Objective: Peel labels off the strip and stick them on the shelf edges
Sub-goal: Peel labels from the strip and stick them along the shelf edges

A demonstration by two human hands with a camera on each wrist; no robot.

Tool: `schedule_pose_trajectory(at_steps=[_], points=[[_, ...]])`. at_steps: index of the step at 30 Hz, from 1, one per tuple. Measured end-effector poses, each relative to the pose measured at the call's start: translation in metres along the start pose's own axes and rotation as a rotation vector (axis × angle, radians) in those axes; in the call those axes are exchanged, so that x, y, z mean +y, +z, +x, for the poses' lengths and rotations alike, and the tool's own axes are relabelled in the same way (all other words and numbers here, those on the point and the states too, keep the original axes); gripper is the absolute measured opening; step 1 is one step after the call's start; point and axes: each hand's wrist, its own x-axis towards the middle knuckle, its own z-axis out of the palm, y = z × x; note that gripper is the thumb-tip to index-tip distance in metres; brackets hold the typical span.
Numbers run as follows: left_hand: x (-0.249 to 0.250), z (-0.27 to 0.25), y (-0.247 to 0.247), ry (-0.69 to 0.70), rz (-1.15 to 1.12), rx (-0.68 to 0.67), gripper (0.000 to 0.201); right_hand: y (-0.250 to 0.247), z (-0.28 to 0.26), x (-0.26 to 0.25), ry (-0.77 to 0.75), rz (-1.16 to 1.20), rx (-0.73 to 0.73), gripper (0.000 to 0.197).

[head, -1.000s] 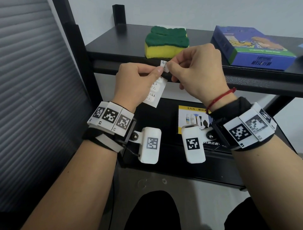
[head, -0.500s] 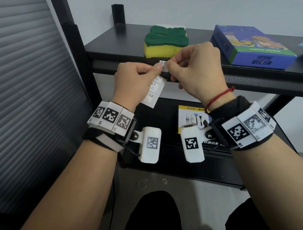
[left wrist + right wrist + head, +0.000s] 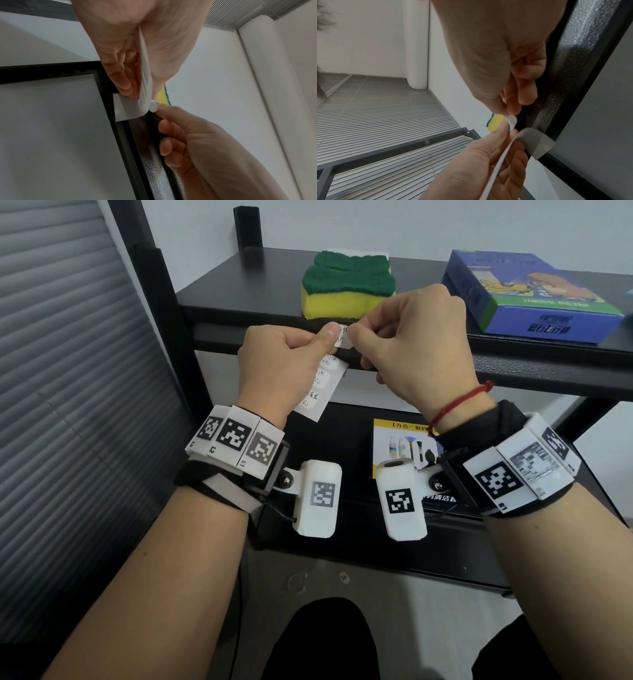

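My left hand (image 3: 323, 340) pinches the top of a white label strip (image 3: 320, 386), which hangs down over the palm with handwritten labels on it. My right hand (image 3: 356, 337) pinches one small white label (image 3: 342, 337) at the strip's top end, partly lifted from the backing. Both hands meet just in front of the black upper shelf edge (image 3: 513, 364). The left wrist view shows the label (image 3: 153, 107) between the strip (image 3: 130, 108) and my right fingertips (image 3: 163, 108). In the right wrist view the label (image 3: 511, 121) curls away from the strip (image 3: 530, 142).
A yellow and green sponge (image 3: 347, 289) sits on the top shelf right behind the hands, with a blue box (image 3: 534, 296) to its right. A yellow and white card (image 3: 400, 440) lies on the lower shelf. A slatted blind (image 3: 68, 405) is on the left.
Almost nothing: both hands keep their pinch in front of the upper shelf edge. The strip's lower end has swung slightly left.
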Motion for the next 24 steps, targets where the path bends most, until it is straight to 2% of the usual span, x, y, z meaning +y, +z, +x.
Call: schedule_pose_trajectory(at_steps=[9,16,24], points=[[0.001,0.0,0.003,-0.004,-0.01,0.019,0.027,-0.003,0.003,0.001,-0.009,-0.026,0.003,0.022],[0.001,-0.001,0.004,0.001,-0.007,0.026,0.033,-0.005,0.001,0.002,-0.027,-0.029,-0.011,0.023],[0.002,-0.002,0.004,-0.015,0.004,0.038,0.031,-0.015,-0.001,0.01,-0.013,-0.028,0.007,0.022]])
